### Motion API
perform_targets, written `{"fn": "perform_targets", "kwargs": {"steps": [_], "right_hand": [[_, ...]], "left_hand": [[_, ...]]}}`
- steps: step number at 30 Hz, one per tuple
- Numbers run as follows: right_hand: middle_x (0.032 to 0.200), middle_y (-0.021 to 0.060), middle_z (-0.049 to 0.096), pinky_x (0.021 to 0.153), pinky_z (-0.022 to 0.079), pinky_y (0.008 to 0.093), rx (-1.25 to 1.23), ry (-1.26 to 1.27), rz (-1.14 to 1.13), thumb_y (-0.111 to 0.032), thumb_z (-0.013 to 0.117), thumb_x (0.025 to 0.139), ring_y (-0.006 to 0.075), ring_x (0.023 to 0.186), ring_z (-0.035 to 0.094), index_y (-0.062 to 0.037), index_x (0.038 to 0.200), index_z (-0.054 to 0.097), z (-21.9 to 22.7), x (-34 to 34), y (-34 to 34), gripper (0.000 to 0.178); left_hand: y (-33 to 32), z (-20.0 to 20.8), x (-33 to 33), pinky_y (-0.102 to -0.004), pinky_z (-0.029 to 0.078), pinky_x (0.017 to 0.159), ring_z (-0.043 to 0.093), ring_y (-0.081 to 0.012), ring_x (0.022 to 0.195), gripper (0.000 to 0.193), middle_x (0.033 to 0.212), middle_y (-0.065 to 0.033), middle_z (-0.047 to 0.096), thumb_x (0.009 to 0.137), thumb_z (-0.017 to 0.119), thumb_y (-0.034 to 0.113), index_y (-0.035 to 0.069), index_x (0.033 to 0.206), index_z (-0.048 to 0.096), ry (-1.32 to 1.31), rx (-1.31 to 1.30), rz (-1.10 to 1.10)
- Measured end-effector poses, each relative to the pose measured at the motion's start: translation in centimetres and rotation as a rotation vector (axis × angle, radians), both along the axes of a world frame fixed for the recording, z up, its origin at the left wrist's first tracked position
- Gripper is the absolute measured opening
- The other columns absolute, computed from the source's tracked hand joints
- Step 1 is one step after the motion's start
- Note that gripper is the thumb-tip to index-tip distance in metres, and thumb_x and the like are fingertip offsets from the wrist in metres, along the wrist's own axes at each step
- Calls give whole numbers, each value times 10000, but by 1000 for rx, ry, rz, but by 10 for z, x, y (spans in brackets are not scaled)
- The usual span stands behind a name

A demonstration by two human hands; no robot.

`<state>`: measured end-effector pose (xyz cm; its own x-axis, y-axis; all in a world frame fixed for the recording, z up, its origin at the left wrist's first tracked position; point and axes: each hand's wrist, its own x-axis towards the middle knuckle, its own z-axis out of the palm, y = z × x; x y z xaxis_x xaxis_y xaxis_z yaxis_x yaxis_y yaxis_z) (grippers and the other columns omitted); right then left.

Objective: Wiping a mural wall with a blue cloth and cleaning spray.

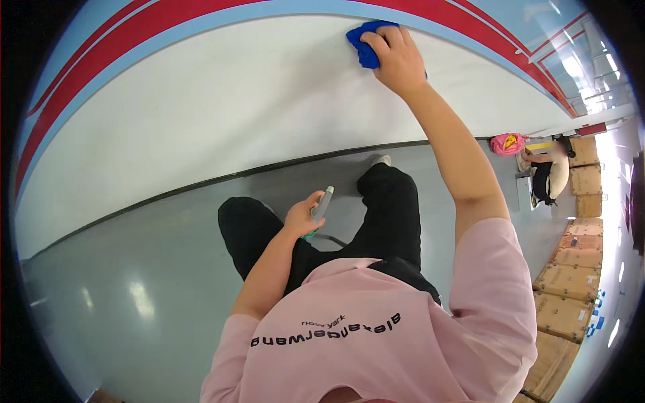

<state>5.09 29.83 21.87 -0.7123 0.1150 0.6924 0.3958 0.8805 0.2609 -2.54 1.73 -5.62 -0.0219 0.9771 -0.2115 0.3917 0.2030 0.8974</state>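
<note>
In the head view, a deep-blue, bunched fabric cloth (363, 48) is held against a smooth white wall panel (201, 107), near its curved light-blue and red stripes (148, 33). Its surface is creased, with loose folded edges. It is gripped beneath the bent fingers of the right hand (398, 64). A slim grey object with a pale tip (324, 203) is enclosed by the left hand's curled fingers (306, 215); its exact kind cannot be told.
</note>
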Motion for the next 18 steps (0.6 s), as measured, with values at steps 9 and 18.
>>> {"fn": "perform_targets", "kwargs": {"steps": [9,18], "right_hand": [[896,24,512,715,431,332,-99,-945,65,-107,539,708,222,878,494,-134,909,555,-118,17,2,204],[915,-12,529,690,410,329,196,-35,444,-107,546,666,189,811,519,-190,942,578,0,-93,-54,290]], "left_hand": [[4,12,6,-389,464,709,596,-320,815,666,884,-94,621,607,641,212,204,1220,381,68,8,-9],[3,14,2,-405,457,681,588,-326,797,621,867,-96,609,613,639,200,220,1182,393,94,5,-14]]}}
